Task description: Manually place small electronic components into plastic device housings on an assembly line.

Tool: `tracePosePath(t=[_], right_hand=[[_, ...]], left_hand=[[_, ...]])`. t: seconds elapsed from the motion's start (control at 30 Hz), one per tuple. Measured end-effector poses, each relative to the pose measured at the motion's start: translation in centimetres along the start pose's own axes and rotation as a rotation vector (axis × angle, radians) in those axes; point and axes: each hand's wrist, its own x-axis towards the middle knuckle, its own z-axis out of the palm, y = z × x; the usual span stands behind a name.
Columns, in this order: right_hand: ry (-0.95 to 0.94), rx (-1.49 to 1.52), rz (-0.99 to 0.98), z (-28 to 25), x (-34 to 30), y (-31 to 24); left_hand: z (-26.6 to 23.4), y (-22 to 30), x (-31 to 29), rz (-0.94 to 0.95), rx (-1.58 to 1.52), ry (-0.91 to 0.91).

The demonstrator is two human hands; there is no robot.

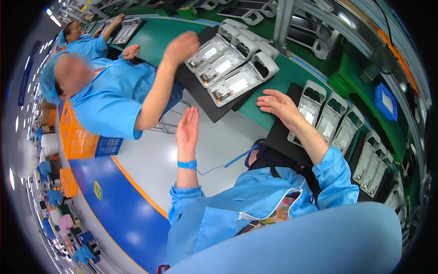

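My left hand [187,130] is raised over the aisle with its fingers stretched out and nothing in it. A blue wrist strap [187,164] with a cord circles that wrist. Over the bench edge, my right hand [279,106] is held out flat, also without anything in it. Between and beyond my hands, several grey-white device housings [237,86] with looped handle ends lie side by side on a black mat [199,91]. To the right of my right hand, a second row of similar housings [329,119] rests on another black mat [279,137].
On the left a co-worker in blue [109,96] reaches a hand [182,45] over the first housings. A further co-worker [86,45] sits beyond. Orange crates [77,132] stand on the floor. A blue bin [386,101] and a small fan [384,59] are at the bench's back.
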Motion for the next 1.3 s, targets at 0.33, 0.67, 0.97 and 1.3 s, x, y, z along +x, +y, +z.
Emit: tracePosePath(t=[0.33,0.67,0.97,1.3], right_hand=[[0.2,0.132,-0.066,3.5,3.9,1.0],[0.229,0.084,-0.15,3.9,5.1,1.9],[0.264,-0.056,-0.2,-0.3,-1.2,1.1],[0.325,-0.137,-0.162,-9.9,-16.2,-0.5]], left_hand=[[3.5,5.7,12.5,0.055,0.065,-0.076],[3.6,6.7,14.8,0.033,0.041,-0.034],[-0.6,6.1,10.7,-0.301,-0.113,-0.461],[1.1,-3.7,-5.0,-0.461,-0.177,-0.444]])
